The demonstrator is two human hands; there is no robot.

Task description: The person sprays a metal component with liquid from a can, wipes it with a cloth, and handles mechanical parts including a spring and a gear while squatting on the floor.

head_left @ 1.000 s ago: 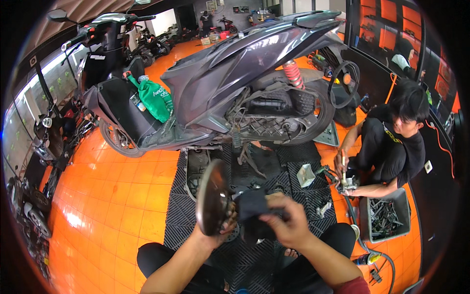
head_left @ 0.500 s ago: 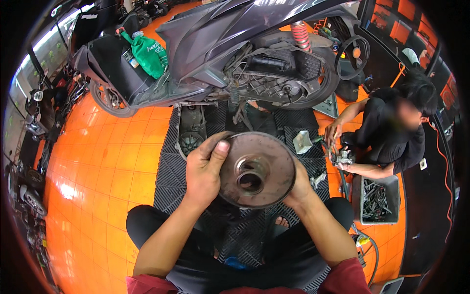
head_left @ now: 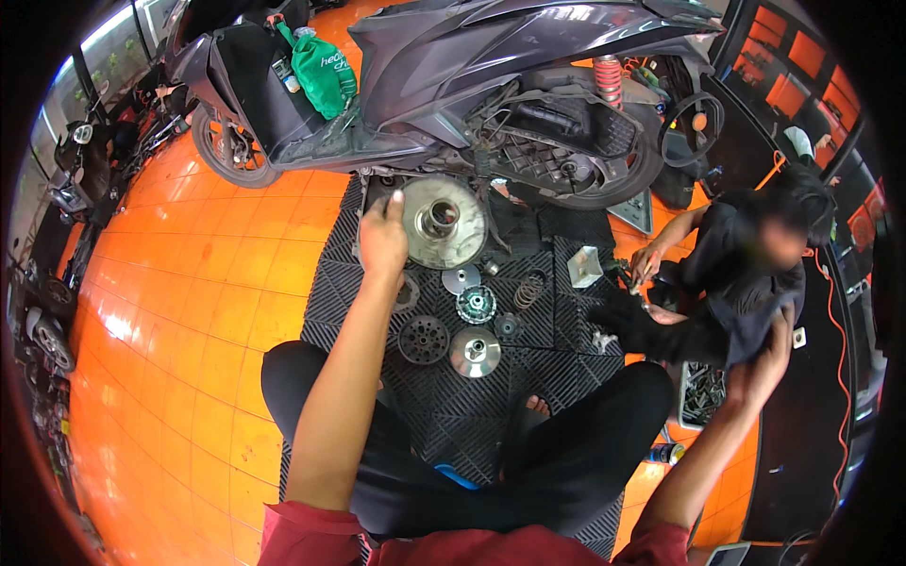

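My left hand (head_left: 384, 236) grips the rim of a round metal pulley disc (head_left: 462, 231) with a short tube at its centre. The disc is tilted over the far part of the black mat, its pale face toward me. Far out to the right, my right hand (head_left: 766, 354) is closed on a dark cloth (head_left: 713, 332). That cloth hangs leftward in front of a crouching co-worker, hiding part of their forearm. Below the disc lie a silver pulley half (head_left: 475, 352), a dark perforated drum (head_left: 424, 339), a toothed round part (head_left: 476, 304) and a coil spring (head_left: 529, 290).
A dark scooter (head_left: 528, 123) with a green bag (head_left: 323, 77) stands across the far side. The co-worker (head_left: 717, 255) crouches close on my right, beside a tray of tools (head_left: 700, 396). A white open container (head_left: 584, 268) stands on the mat (head_left: 557, 396).
My right hand has let go of the disc and swung far right, where it now holds the dark cloth. My left hand has carried the disc forward and left, uncovering the parts on the mat.
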